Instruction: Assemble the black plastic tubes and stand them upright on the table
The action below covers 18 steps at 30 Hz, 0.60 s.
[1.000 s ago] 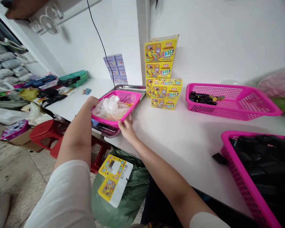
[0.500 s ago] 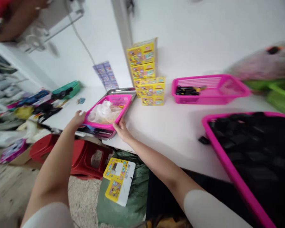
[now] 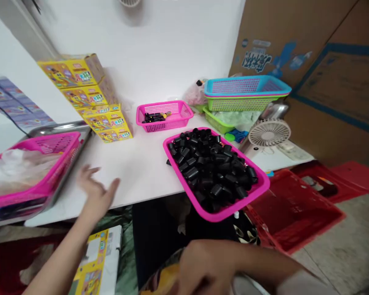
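Observation:
My left hand [image 3: 95, 189] is raised over the white table [image 3: 141, 172], open, thumb and fingers apart, with nothing in it. To its left a pink basket [image 3: 60, 162] with a whitish plastic bag [image 3: 15, 170] stands on a metal tray [image 3: 86, 135]. My right hand [image 3: 204, 264] is low at the front, blurred, its fingers curled downward; what they hold is hidden. Beside it is a yellow and dark patterned thing [image 3: 166, 278] I cannot make out. A large pink basket [image 3: 217, 216] full of black plastic caps [image 3: 209, 164] sits at the table's front edge.
Stacked yellow boxes [image 3: 101, 110] stand by the wall. Behind are a smaller pink basket [image 3: 178, 116] with black pieces and stacked blue and green baskets [image 3: 246, 92]. A small fan [image 3: 269, 133] stands at right, above a red crate [image 3: 295, 205]. A printed carton [image 3: 107, 258] lies below.
Both hands have let go of the pink basket with the plastic bag. My right hand has drawn back low to the front; the left has moved over the table. The view has turned right.

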Each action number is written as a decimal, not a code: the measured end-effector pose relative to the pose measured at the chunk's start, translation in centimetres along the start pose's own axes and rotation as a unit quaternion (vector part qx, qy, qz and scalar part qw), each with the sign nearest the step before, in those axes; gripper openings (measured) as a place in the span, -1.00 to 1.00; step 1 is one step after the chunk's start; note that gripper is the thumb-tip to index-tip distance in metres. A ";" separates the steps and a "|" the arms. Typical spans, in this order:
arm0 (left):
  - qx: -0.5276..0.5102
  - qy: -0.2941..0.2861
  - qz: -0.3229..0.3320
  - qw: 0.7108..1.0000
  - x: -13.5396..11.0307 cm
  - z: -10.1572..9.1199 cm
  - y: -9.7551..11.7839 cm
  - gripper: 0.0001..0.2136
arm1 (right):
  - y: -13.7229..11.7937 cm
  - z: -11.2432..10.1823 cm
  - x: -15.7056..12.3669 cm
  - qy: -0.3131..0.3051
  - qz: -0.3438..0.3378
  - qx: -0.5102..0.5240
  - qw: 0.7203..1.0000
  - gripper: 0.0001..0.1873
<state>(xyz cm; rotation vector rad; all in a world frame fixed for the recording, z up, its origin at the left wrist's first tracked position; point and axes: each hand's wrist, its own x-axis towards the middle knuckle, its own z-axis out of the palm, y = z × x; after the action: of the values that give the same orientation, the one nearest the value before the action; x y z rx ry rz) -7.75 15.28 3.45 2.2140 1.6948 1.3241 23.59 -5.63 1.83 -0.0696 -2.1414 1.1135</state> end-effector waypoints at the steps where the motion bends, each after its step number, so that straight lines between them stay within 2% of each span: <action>1: -0.033 -0.062 0.019 0.997 -0.3 2.5 1.9 -0.46 | -2.5 -1.3 -2.1 0.075 -0.010 -0.028 0.997 -0.77; 3: -0.066 -0.161 0.037 0.984 -0.2 7.3 5.5 -0.53 | -6.9 -3.5 -5.8 0.181 0.018 -0.133 0.974 -0.69; 4: -0.078 -0.200 0.036 0.976 0.0 9.4 7.2 -0.50 | -8.7 -4.3 -7.5 0.233 0.046 -0.212 0.948 -0.68; 7: -0.091 -0.239 0.016 0.967 1.0 14.4 10.9 -0.38 | -11.4 -5.5 -12.1 0.413 0.131 -0.377 0.819 -0.63; 9: -0.100 -0.244 0.001 0.965 1.5 16.2 12.2 -0.45 | -11.4 -5.9 -14.8 0.507 0.167 -0.427 0.730 -0.69; 11: -0.111 -0.241 -0.009 0.964 1.8 16.7 12.7 -0.64 | -10.4 -6.6 -16.8 0.546 0.198 -0.468 0.667 -0.81; 13: -0.117 -0.227 -0.020 0.967 2.0 15.9 12.4 -0.77 | -9.1 -7.6 -18.3 0.548 0.238 -0.492 0.633 -0.87; 15: -0.118 -0.190 -0.038 0.974 2.1 14.2 12.0 -0.80 | -7.7 -8.7 -19.4 0.569 0.281 -0.458 0.623 -0.65; 18: -0.123 -0.113 -0.049 0.985 2.0 11.0 12.6 -0.63 | -6.1 -9.9 -20.1 0.651 0.340 -0.279 0.619 -0.27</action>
<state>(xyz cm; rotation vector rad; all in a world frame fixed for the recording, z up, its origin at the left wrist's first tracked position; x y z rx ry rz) 9.03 16.70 4.12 2.0262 1.4547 1.1393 46.20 -9.60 -1.35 -1.5692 -0.9071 0.3216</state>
